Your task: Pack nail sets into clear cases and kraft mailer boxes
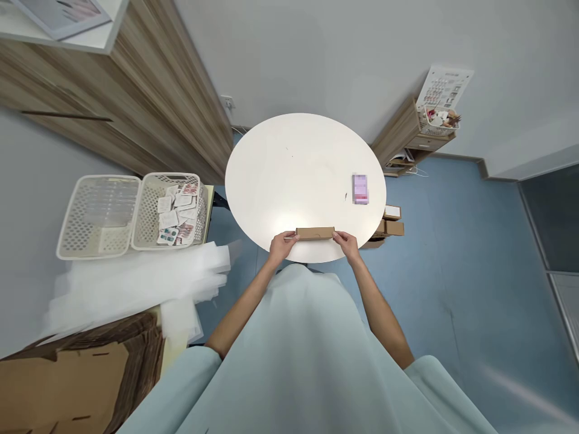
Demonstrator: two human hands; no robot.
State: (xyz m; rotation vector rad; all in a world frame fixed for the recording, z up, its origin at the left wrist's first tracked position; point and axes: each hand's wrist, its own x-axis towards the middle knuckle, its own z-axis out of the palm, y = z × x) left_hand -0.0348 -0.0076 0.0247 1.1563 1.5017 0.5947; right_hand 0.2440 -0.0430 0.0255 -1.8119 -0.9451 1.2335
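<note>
A long, narrow brown cardboard box [315, 233] lies across the near edge of the round white table [298, 163], its front side facing me. My left hand [283, 246] grips its left end between thumb and fingers. At the opposite end, my right hand [347, 245] holds the box the same way. The box looks closed, and what it contains is hidden. Further right on the tabletop lies a small purple item [360, 189], blurred by pixels, with a tiny dark mark beside it.
To the left are a white basket [147, 232] of small packets, an open-weave basket [67, 232], white wrapping sheets [136, 283] and stacked flat cardboard [90, 386]. Small brown boxes [394, 228] stand right of the table. A wooden cabinet [172, 90] rises at left, a low shelf [402, 135] at right.
</note>
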